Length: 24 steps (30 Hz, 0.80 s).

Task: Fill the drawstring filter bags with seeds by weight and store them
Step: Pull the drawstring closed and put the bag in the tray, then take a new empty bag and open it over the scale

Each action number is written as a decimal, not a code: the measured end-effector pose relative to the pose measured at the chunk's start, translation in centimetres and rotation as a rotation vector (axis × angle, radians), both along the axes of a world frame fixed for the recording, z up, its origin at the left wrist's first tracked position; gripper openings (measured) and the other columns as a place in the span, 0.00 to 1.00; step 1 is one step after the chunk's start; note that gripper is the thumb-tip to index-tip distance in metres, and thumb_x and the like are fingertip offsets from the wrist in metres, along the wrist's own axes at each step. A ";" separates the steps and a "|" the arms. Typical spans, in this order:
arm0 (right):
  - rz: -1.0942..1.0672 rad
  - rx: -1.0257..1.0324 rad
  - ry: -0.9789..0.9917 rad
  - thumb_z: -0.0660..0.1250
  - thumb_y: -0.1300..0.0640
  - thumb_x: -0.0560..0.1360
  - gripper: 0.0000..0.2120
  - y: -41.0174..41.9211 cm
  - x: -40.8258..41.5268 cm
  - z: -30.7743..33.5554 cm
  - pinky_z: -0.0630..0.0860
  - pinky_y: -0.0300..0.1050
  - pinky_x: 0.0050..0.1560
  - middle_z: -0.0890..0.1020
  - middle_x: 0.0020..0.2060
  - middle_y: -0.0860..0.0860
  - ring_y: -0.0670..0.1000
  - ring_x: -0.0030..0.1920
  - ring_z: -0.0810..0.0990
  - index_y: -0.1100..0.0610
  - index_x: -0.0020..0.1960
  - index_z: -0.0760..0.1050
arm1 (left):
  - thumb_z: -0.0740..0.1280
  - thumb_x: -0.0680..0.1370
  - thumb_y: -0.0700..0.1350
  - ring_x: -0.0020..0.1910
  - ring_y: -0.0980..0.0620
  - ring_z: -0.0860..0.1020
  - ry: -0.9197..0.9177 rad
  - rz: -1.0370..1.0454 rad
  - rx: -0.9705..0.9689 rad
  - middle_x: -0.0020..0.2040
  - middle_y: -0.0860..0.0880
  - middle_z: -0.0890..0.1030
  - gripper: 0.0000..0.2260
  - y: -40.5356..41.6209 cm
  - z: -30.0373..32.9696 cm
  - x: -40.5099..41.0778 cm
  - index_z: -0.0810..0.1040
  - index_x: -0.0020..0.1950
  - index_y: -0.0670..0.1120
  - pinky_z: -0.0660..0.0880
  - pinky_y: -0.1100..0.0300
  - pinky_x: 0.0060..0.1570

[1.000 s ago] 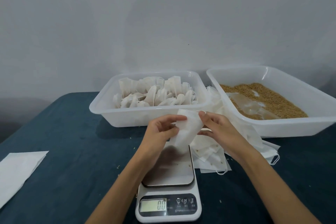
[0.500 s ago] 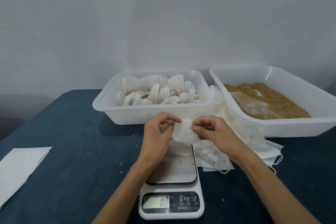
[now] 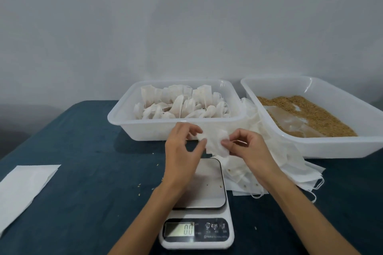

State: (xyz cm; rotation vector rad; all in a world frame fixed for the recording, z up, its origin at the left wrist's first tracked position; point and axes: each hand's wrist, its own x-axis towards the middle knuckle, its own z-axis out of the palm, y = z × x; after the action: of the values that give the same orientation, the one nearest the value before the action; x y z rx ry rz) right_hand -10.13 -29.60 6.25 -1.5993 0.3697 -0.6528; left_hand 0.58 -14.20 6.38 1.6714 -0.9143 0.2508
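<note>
Two-handed grip (image 3: 182, 149) (image 3: 246, 147) on empty filter bag (image 3: 215, 143)

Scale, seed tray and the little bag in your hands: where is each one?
scale (image 3: 209, 180), head view, steel platform.
seed tray (image 3: 339, 148), head view, front wall.
filter bag (image 3: 216, 141), head view, middle of the fabric.

bare forearms (image 3: 306, 211), no sleeves

Scale (image 3: 196, 232) display reads 0.0; button labels too small to read.
</note>
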 end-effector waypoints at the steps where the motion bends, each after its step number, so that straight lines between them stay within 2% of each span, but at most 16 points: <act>1: 0.008 -0.010 -0.013 0.76 0.62 0.72 0.08 0.1 0.1 0.0 0.81 0.43 0.46 0.82 0.35 0.55 0.50 0.39 0.81 0.57 0.38 0.79 | 0.76 0.75 0.36 0.43 0.55 0.78 0.032 -0.070 0.004 0.43 0.51 0.81 0.07 -0.1 0.0 -0.3 0.81 0.47 0.45 0.74 0.65 0.47; 3: 0.043 -0.020 -0.042 0.77 0.59 0.70 0.10 0.4 0.0 0.1 0.79 0.40 0.44 0.81 0.33 0.51 0.47 0.38 0.80 0.52 0.35 0.79 | 0.76 0.77 0.39 0.41 0.52 0.81 0.135 -0.211 0.035 0.40 0.51 0.83 0.04 -0.3 -0.1 -0.9 0.82 0.45 0.44 0.80 0.54 0.47; 5: 0.096 0.009 -0.081 0.76 0.55 0.70 0.06 0.6 -0.2 0.2 0.79 0.39 0.44 0.82 0.34 0.51 0.47 0.38 0.80 0.52 0.36 0.80 | 0.76 0.78 0.41 0.43 0.51 0.83 0.167 -0.267 0.053 0.41 0.52 0.84 0.03 -0.4 -0.3 -1.2 0.83 0.46 0.45 0.82 0.50 0.50; 8: 0.150 0.080 -0.131 0.74 0.57 0.72 0.02 0.6 -0.3 0.4 0.82 0.47 0.51 0.85 0.40 0.57 0.55 0.43 0.83 0.55 0.43 0.84 | 0.76 0.78 0.44 0.45 0.51 0.84 0.189 -0.282 0.036 0.42 0.52 0.85 0.04 -0.4 -0.4 -1.1 0.82 0.47 0.45 0.82 0.49 0.52; 11: 0.122 0.069 -0.185 0.74 0.60 0.73 0.05 0.7 -0.3 0.3 0.82 0.45 0.49 0.86 0.41 0.59 0.57 0.43 0.85 0.57 0.48 0.81 | 0.77 0.77 0.43 0.43 0.52 0.83 0.189 -0.246 0.008 0.42 0.52 0.84 0.05 -0.4 -0.5 -0.9 0.82 0.46 0.45 0.81 0.56 0.49; 14: 0.046 -0.145 -0.185 0.72 0.66 0.76 0.05 1.0 -0.3 0.1 0.80 0.41 0.47 0.84 0.40 0.54 0.52 0.42 0.84 0.58 0.45 0.78 | 0.74 0.79 0.40 0.41 0.56 0.82 0.185 -0.185 0.003 0.40 0.53 0.84 0.04 -0.4 -0.5 -0.7 0.83 0.45 0.44 0.77 0.65 0.46; 16: -0.030 -0.307 -0.139 0.69 0.68 0.77 0.10 1.1 -0.1 -0.1 0.79 0.40 0.47 0.84 0.41 0.48 0.49 0.43 0.84 0.54 0.45 0.82 | 0.73 0.80 0.41 0.41 0.55 0.81 0.195 -0.174 0.016 0.40 0.53 0.84 0.04 -0.4 -0.4 -0.5 0.83 0.45 0.43 0.77 0.63 0.47; 19: -0.081 -0.410 -0.119 0.69 0.66 0.78 0.11 1.2 -0.2 -0.2 0.80 0.43 0.50 0.85 0.46 0.45 0.49 0.49 0.84 0.52 0.49 0.85 | 0.72 0.81 0.43 0.42 0.55 0.81 0.250 -0.214 0.027 0.40 0.55 0.84 0.05 -0.3 -0.3 -0.4 0.83 0.46 0.45 0.79 0.55 0.48; 21: -0.053 -0.362 -0.126 0.70 0.62 0.79 0.08 1.4 -0.1 -0.2 0.80 0.42 0.51 0.85 0.47 0.46 0.49 0.51 0.84 0.52 0.51 0.86 | 0.71 0.82 0.43 0.42 0.57 0.80 0.251 -0.230 0.042 0.41 0.56 0.84 0.04 -0.3 -0.2 -0.5 0.83 0.47 0.46 0.79 0.56 0.47; 24: 0.041 -0.233 -0.144 0.72 0.51 0.77 0.06 1.7 -0.2 0.0 0.78 0.38 0.50 0.85 0.48 0.49 0.51 0.51 0.84 0.51 0.50 0.86 | 0.70 0.82 0.42 0.43 0.53 0.80 0.183 -0.237 0.063 0.43 0.53 0.83 0.05 -0.3 -0.3 -0.5 0.84 0.49 0.43 0.78 0.54 0.49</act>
State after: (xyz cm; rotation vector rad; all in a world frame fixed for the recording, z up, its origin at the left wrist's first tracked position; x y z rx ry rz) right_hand -10.32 -27.90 6.29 -1.7633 0.1579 -0.7975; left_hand 0.13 -14.49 6.07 1.5960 -0.9787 -0.0905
